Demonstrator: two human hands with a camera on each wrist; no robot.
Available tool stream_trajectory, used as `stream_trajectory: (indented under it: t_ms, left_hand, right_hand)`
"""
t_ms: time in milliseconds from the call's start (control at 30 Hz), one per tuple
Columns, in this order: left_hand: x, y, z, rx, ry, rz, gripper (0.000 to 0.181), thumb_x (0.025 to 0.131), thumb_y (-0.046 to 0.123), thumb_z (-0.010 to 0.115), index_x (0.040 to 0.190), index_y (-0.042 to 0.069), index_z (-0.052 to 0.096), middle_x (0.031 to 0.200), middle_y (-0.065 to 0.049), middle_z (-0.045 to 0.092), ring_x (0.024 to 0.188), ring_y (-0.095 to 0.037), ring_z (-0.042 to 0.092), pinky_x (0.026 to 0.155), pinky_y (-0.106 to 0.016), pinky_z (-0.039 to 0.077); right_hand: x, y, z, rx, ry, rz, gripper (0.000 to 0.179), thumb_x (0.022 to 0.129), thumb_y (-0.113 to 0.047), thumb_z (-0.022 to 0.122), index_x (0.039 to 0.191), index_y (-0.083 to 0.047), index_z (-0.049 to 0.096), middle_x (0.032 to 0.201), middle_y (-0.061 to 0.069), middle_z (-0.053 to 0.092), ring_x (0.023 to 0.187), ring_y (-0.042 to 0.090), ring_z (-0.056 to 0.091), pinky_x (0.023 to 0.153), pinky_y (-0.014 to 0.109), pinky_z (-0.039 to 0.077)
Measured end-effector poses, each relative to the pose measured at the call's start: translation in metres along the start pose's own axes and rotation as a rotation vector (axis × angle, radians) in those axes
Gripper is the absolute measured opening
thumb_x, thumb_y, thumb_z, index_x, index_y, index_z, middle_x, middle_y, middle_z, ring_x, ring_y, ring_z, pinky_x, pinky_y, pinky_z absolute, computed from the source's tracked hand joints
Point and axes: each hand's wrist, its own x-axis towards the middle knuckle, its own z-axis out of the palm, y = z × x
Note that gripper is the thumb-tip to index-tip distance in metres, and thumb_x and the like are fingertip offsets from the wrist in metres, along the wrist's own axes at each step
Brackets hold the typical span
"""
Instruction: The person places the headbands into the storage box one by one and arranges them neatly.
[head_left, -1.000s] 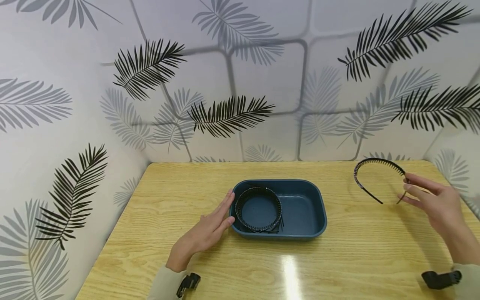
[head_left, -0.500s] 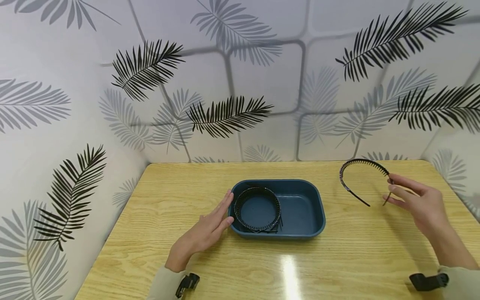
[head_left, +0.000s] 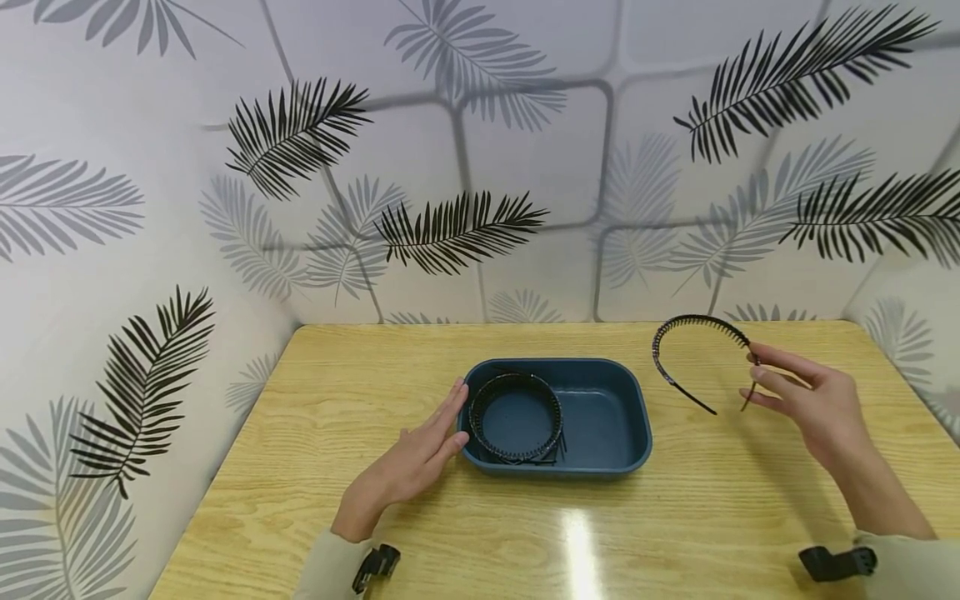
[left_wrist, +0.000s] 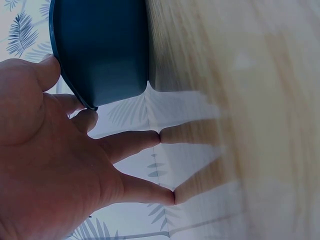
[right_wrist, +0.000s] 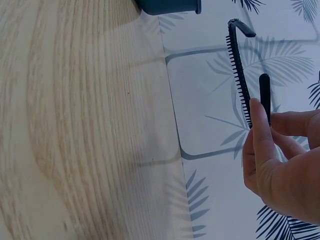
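A black toothed headband is pinched near one end by my right hand, raised above the table to the right of the blue bin. In the right wrist view the headband shows its row of small teeth, with thumb and fingers on its side. My left hand rests against the left end of the dark blue bin, fingers fairly straight. In the left wrist view two fingertips touch the table while the thumb touches the rim of the bin. More black headbands lie stacked in the bin's left half.
The bin stands on a light wood-grain table. Behind and at the sides rise walls with a leaf-patterned covering. A bright light reflection lies on the table in front of the bin.
My right hand has moved left with the headband, bringing it closer to the bin. My left hand and the bin have stayed in place.
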Motion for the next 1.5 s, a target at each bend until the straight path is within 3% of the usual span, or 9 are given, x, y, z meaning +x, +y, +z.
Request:
stream_trajectory:
  t_ms: [367,1000,1500]
  left_hand:
    - [0.000,-0.001,0.000,0.000,0.009,0.004,0.066,0.113,0.041,0.035,0.167,0.022,0.002,0.172,0.006,-0.004,0.155,-0.026,0.013,0.100,-0.088,0.009]
    - [0.000,0.000,0.000,-0.004,0.008,0.003,0.066,0.113,0.043,0.034,0.167,0.025,0.001,0.172,0.008,-0.004,0.156,-0.024,0.011,0.100,-0.088,0.009]
    - [-0.001,0.001,0.000,-0.006,0.007,0.003,0.066,0.113,0.043,0.035,0.167,0.024,0.001,0.172,0.007,-0.004,0.156,-0.024,0.011,0.100,-0.088,0.010]
  right_hand:
    - [0.002,0.005,0.020,0.015,-0.020,0.026,0.036,0.095,0.006,0.069,0.130,-0.001,0.071,0.118,-0.008,0.073,0.104,0.004,0.070,0.079,0.034,0.058]
    - [0.003,0.014,0.051,0.033,-0.114,-0.029,0.038,0.095,0.011,0.065,0.132,0.002,0.068,0.120,-0.002,0.073,0.105,0.009,0.071,0.080,0.036,0.058]
    - [0.003,0.019,0.082,-0.041,-0.149,-0.026,0.045,0.096,0.005,0.068,0.140,0.009,0.059,0.121,-0.001,0.072,0.102,0.012,0.073,0.080,0.037,0.058]
